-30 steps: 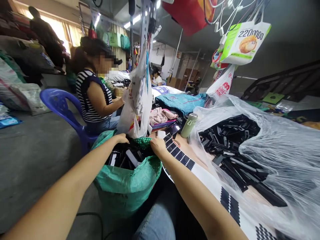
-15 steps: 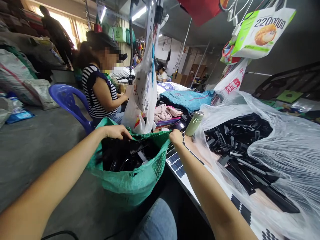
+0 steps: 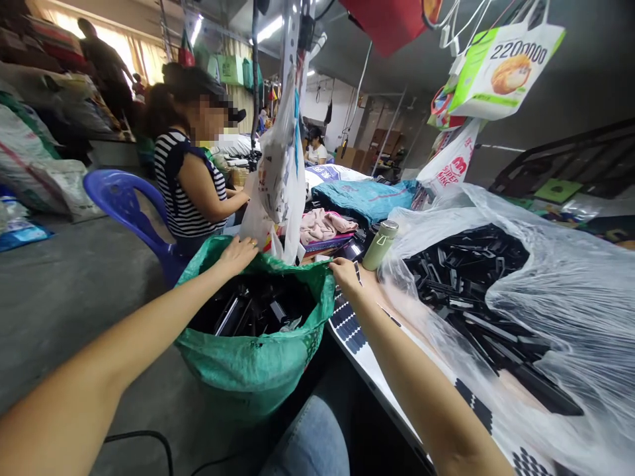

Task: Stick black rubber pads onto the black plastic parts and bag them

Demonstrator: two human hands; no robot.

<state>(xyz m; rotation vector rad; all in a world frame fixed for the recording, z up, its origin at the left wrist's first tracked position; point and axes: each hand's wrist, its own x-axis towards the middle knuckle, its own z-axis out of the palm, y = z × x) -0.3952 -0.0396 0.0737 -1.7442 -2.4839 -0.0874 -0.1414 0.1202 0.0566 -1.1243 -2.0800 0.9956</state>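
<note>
A green woven sack (image 3: 243,360) stands wide open in front of me, with black plastic parts (image 3: 253,311) inside. My left hand (image 3: 239,255) is closed over its far rim, the fingertips curling toward the outer side. At the rim's right corner, my right hand (image 3: 345,272) pinches the sack's edge between thumb and fingers. To the right, a large clear plastic bag (image 3: 570,291) lies open on the table, showing many similar black parts (image 3: 466,264).
A green flask (image 3: 380,246) stands on the table (image 3: 367,367) beyond my right hand. A white plastic bag (image 3: 278,178) hangs from a post behind the sack. A person in a striped top (image 3: 186,178) sits near a blue chair (image 3: 124,198). A black cable (image 3: 159,436) crosses the floor.
My left hand has shifted along the far rim, its fingers now reaching over it. The sack's mouth is rounder and more of the black parts inside show. The view has turned slightly right.
</note>
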